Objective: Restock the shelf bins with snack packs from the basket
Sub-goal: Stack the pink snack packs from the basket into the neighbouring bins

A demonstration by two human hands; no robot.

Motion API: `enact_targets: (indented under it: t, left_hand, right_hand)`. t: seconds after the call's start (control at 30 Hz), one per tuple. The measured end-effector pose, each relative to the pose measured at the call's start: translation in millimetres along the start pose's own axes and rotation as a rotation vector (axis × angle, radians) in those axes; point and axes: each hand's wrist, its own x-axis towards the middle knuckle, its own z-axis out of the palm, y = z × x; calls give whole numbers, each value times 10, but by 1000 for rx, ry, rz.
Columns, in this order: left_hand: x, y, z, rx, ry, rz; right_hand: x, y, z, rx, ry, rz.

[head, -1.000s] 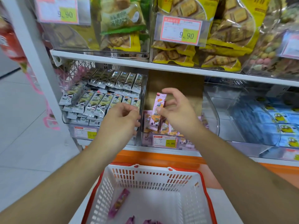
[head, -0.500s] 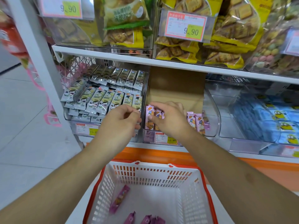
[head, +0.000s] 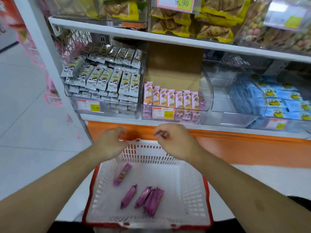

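A white shop shelf (head: 168,39) stacked with clear plastic bins fills the background, above an orange base panel (head: 235,142) and pale floor tiles. In the middle bin (head: 206,91), a row of pink-and-orange snack packs (head: 171,98) stands upright along the front wall, behind a yellow-and-white price label (head: 162,112), with a brown cardboard sheet (head: 175,68) behind them. The bin to its left holds layered grey-and-yellow packs (head: 104,78); the bin to its right holds blue packs (head: 284,100) with a yellow cartoon figure. Bags of biscuits (head: 190,21) sit on the shelf above. Below, a white basket with a red rim (head: 193,185) sits in front of the person, and five purple snack packs (head: 148,197) lie on its floor: one apart near the left wall, one on its own in the middle, three bunched together just right of it. Both hands hover over the basket's far rim, apart from each other and clear of the bins. The left hand (head: 109,145) has loosely curled fingers and an empty grip. The right hand (head: 175,142) likewise has fingers loosely curled and its grip holds nothing.
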Motion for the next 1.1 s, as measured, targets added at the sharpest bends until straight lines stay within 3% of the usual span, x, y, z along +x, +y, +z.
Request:
enact_targets:
  t: [0.17,0.27,0.33,0.47,0.83,1.1]
  left_hand:
    - [-45,-813,617,203,-50,-351]
    - [-73,-914,864,151,-164,-391]
    - [-32,-872,927,155,-155,-404]
    - [88,-741,969,100,-193,-398]
    - [94,512,1767,27,-327,-151]
    - [166,713,2113,87,-396,-89]
  right_hand:
    - [-575,1157,477,-310,48,488]
    - [-772,1546,592,-182,-52,745]
    - [-799,1646,627,-5,-59,772]
    - [-835,1784,489,58,0,805]
    - [-1686,2632,-309,45,161,1029]
    - [-1900,3009,-451,54,190,1049]
